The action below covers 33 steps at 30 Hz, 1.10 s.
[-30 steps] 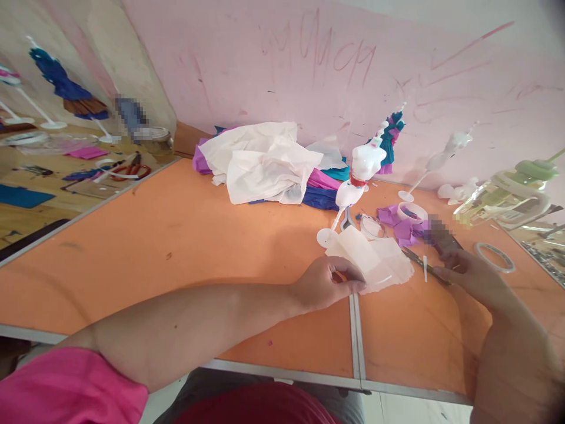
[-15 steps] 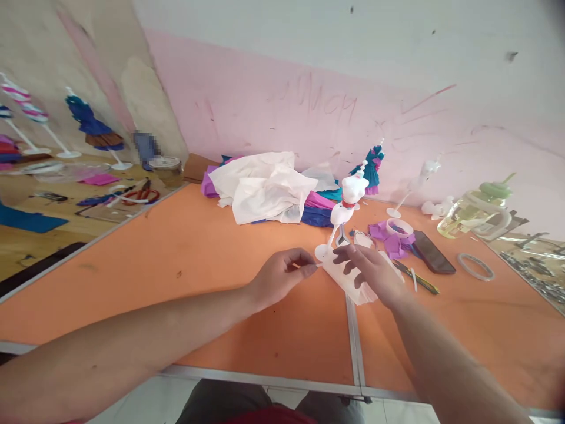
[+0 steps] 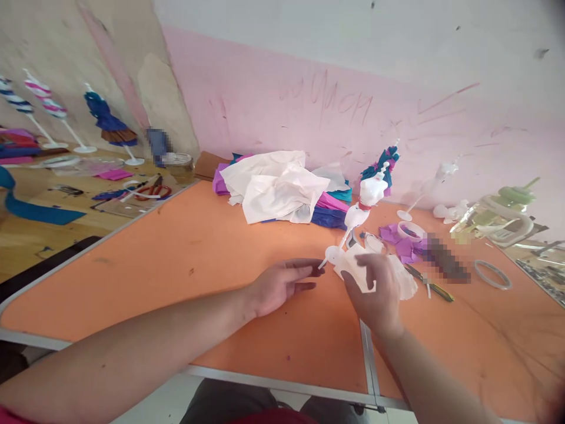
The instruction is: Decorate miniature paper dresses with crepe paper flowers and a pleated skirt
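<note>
My left hand [image 3: 282,285] is over the orange table, its fingers stretched forward and a thin white strip [image 3: 323,263] between the tips. Just to its right my right hand [image 3: 375,291] hovers above crumpled white paper [image 3: 404,280], thumb and fingers apart with nothing visible between them. Beyond the hands stands a small white dress-form mannequin [image 3: 373,189] on a stand, tilted in view, with a red band at its waist. Its round white base [image 3: 334,254] lies close to the strip.
White sheets [image 3: 282,188] cover coloured paper against the pink wall. Rightward are a yellow box cutter [image 3: 441,292], purple scraps [image 3: 408,250], a tape ring [image 3: 493,275] and a green-lidded jug [image 3: 503,215]. A dressed mannequin [image 3: 382,168] stands behind; pliers [image 3: 156,189] lie on the left-hand table.
My left fingers have straightened from a pinch, and the strip now points more upright. My right hand has drawn back slightly towards me. The view has shifted a little left.
</note>
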Available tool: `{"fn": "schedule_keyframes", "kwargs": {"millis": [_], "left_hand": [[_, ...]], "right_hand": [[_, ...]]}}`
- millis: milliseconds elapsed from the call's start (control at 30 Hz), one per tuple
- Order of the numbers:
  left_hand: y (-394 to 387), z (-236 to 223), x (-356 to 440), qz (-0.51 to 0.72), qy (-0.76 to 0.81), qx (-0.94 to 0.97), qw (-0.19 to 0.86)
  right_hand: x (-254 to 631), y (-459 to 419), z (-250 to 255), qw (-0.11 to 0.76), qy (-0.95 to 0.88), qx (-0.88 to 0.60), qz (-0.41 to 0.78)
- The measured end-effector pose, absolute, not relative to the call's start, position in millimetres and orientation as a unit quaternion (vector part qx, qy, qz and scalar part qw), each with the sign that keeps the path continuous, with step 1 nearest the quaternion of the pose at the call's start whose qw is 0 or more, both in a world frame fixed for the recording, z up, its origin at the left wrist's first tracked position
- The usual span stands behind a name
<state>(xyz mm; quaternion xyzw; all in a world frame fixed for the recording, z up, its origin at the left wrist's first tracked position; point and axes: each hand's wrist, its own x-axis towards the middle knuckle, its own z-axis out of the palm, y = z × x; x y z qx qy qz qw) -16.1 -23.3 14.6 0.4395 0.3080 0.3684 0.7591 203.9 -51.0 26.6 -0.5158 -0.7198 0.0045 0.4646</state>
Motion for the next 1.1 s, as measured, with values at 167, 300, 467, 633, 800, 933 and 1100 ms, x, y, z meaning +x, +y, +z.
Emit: {"fn": "schedule_keyframes", "kwargs": {"millis": [167, 300, 467, 633, 800, 933, 1100], "left_hand": [[-24.2, 20.1, -17.4, 0.297, 0.225, 0.339, 0.864], [-27.8, 23.0, -18.1, 0.281, 0.189, 0.332, 0.881], [-30.2, 17.0, -19.4, 0.301, 0.177, 0.396, 0.849], [-33.0, 15.1, -18.6, 0.272, 0.217, 0.537, 0.769], [-30.4, 14.1, -15.5, 0.26, 0.356, 0.566, 0.697], [-24.9, 9.5, -14.9, 0.262, 0.416, 0.58, 0.65], [-28.3, 9.9, -11.6, 0.275, 0.404, 0.593, 0.64]], "right_hand": [[202.4, -55.7, 23.1, 0.337, -0.822, -0.406, -0.215], [203.6, -55.1, 21.2, 0.336, -0.816, -0.414, -0.221], [202.3, -57.1, 20.4, 0.351, -0.811, -0.445, -0.149], [196.4, -56.0, 27.2, 0.377, -0.757, -0.53, 0.065], [197.3, -46.7, 30.9, 0.409, -0.6, -0.613, 0.309], [197.9, -44.3, 25.8, 0.441, -0.562, -0.647, 0.265], [187.3, -51.4, 15.3, 0.409, -0.691, -0.586, 0.111]]}}
